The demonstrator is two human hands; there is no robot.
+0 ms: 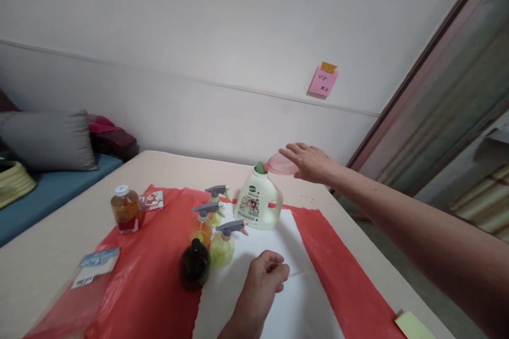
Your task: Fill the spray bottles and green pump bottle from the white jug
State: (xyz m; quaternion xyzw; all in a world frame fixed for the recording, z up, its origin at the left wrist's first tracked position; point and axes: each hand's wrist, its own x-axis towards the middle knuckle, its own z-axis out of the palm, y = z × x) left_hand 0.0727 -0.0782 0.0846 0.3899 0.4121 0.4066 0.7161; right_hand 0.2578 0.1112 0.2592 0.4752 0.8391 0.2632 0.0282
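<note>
My right hand (312, 163) reaches out to a pink see-through piece (281, 163), its fingers over the top and its palm against the wide end. The narrow end of that piece meets a green part (260, 168) at the mouth of a pale green jug (256, 204). The jug stands upright and has a side handle and a picture label. Nearer to me, my left hand (264, 280) hovers over a white sheet (294, 304) with its fingers curled; nothing shows in them. Left of it are several spray bottles (221, 249) with grey heads and a dark round bottle (194, 267).
Red plastic sheeting (139, 286) lies under the white sheet on the pale table (37, 275). An amber bottle (126, 211), a small packet (152, 200) and a clear bag (81, 286) are at left. A yellow note (413, 326) lies at the front right edge.
</note>
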